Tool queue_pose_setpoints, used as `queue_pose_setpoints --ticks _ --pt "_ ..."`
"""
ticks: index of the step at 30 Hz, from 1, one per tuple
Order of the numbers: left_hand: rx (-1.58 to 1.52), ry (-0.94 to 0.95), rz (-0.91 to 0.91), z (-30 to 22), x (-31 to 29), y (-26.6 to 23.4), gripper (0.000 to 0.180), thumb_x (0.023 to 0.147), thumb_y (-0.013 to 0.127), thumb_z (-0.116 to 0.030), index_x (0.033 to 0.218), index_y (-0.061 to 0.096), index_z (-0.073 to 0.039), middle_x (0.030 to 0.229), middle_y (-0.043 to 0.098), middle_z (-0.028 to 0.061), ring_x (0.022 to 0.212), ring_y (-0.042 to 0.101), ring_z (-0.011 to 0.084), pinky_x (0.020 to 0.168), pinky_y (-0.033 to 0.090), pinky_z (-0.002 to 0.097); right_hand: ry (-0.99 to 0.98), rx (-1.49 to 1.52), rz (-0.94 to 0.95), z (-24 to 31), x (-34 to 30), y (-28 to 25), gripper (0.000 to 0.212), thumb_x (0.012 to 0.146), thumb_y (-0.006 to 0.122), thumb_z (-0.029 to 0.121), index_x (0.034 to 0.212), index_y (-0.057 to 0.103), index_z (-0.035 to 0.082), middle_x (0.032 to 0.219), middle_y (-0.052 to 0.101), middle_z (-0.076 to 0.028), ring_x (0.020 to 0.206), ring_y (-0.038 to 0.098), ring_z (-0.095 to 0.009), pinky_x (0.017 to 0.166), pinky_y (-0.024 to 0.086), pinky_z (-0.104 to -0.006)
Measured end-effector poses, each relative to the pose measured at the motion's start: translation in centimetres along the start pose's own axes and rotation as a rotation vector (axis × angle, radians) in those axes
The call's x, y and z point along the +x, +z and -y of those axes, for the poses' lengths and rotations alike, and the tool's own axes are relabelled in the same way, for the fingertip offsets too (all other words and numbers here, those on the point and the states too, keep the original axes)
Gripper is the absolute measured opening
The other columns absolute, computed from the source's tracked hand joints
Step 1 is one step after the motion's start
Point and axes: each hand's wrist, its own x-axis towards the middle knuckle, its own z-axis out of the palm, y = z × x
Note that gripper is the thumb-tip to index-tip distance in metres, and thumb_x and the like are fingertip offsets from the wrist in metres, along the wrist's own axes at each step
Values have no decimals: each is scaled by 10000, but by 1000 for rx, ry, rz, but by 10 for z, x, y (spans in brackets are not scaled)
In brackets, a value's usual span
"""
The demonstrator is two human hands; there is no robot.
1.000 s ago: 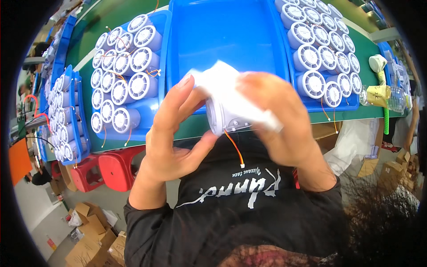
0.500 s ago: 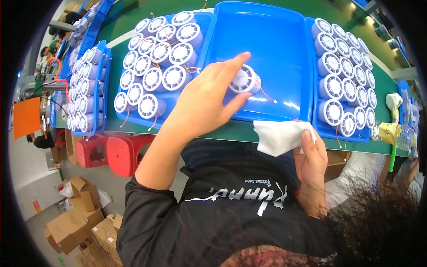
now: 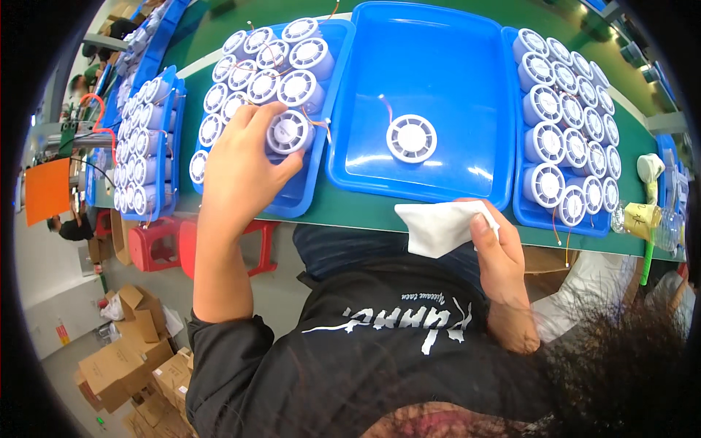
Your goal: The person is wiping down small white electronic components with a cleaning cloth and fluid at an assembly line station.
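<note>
Left hand (image 3: 244,157) brackets white vented-cap cylinder (image 3: 288,133), ten o'clock from white cloth (image 3: 434,230) pinched in right hand (image 3: 500,252); whether gripped, can't tell. Risk: trailing wire lead (image 3: 319,124) snags blue tray (image 3: 303,193).

Two bare hands (image 3: 244,160), one white cloth (image 3: 434,230).
Three rectangular blue trays (image 3: 438,66) stood in front; the middle one held one round white plastic cylinder (image 3: 412,139).

The left hand (image 3: 244,162) concealed part of the left blue tray (image 3: 301,196) and of one white cylinder (image 3: 288,132); firmness of grip could not be determined. The white cloth (image 3: 438,228) masked part of the right hand (image 3: 500,252). Lid markings (image 3: 411,138) were too small to read. The left forearm (image 3: 221,274) partly blocked a red stool (image 3: 187,250).
</note>
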Motion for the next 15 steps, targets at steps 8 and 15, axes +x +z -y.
queue_pose_setpoints --ticks 8,15 --pt "-1195 132 68 -32 -38 14 618 724 526 153 1315 428 -3 1321 440 151 1122 568 217 817 506 283 -11 140 -35 3 2 5 411 1017 457 298 1203 532 -61 1090 637 -128 1007 612 -183 889 455 -308" --pt "-1784 82 313 -55 -42 40 636 752 596 128 1343 392 14 1359 422 177 1232 512 252 970 442 343 11 183 -45 4 1 4 395 1021 434 265 1223 518 -64 1124 631 -146 1022 623 -205 897 482 -343"
